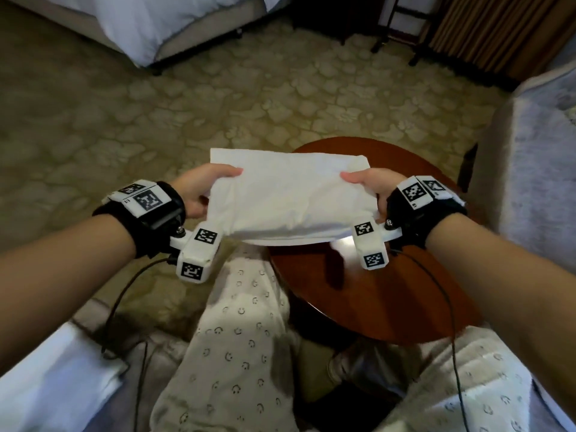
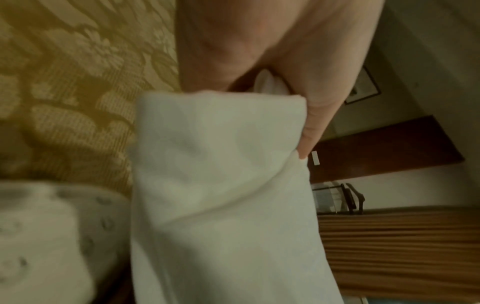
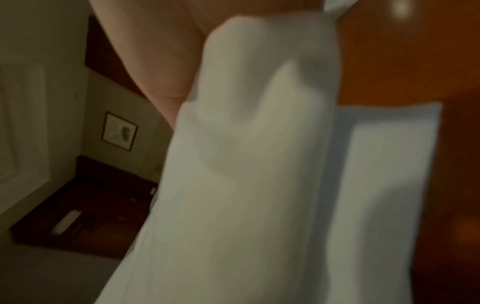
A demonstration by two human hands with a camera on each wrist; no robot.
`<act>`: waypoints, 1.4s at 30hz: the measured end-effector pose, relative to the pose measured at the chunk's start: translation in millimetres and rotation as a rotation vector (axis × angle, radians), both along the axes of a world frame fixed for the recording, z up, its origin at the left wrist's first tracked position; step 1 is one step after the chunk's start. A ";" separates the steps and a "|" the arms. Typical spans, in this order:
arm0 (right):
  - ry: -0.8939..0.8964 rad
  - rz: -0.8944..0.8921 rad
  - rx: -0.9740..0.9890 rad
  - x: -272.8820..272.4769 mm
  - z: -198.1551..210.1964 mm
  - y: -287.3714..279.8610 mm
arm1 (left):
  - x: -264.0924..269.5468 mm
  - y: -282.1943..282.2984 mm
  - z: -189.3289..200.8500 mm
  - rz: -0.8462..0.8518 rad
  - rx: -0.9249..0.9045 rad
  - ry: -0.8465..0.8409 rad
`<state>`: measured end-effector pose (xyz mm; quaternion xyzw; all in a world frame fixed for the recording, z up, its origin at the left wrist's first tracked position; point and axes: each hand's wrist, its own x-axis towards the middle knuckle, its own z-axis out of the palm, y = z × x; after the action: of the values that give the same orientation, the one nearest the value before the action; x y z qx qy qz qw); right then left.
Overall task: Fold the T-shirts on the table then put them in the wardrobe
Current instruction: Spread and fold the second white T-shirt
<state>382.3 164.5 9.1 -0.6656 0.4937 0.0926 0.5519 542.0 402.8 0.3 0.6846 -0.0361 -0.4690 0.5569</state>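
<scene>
Folded white T-shirt held above the round surface (dark wood), left grip clasping its 9 o'clock end, right grip clasping its 3 o'clock end.

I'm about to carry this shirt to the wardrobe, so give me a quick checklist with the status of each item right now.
1. Left hand grip on the folded T-shirt: ok, thumb on top.
2. Right hand grip on the other end: ok.
3. Shirt lifted off the table: ok.
4. Fold holding: ok, though a lower layer sags.
5. Wardrobe in sight: not ok, none visible.
6. More shirts left on the table: cannot tell.
</scene>
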 end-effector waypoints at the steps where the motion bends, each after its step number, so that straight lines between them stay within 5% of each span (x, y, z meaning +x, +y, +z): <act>1: 0.001 0.031 -0.009 11.9 -0.8 8.8 | 3.8 17.0 2.7 0.027 -0.006 -0.002; 13: -0.008 0.496 0.009 136.4 -20.6 175.4 | -26.2 238.7 15.1 0.453 -0.001 -0.055; 26: -0.013 0.833 0.037 161.8 -16.2 355.1 | -106.6 389.8 5.7 0.845 0.084 -0.038; 29: 0.085 0.935 0.151 164.6 -43.9 362.9 | -98.0 408.1 6.5 0.846 0.084 -0.041; 34: 0.115 0.847 0.407 125.1 -32.9 364.4 | -51.3 420.2 8.3 0.753 0.230 -0.196; 42: 0.311 0.818 0.517 93.4 -47.0 384.0 | 18.9 393.9 8.9 0.205 0.781 -0.664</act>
<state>475.6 548.5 -37.9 -0.6247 0.2298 0.5181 0.5371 560.8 796.7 9.2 0.9531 0.0340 -0.1480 0.2618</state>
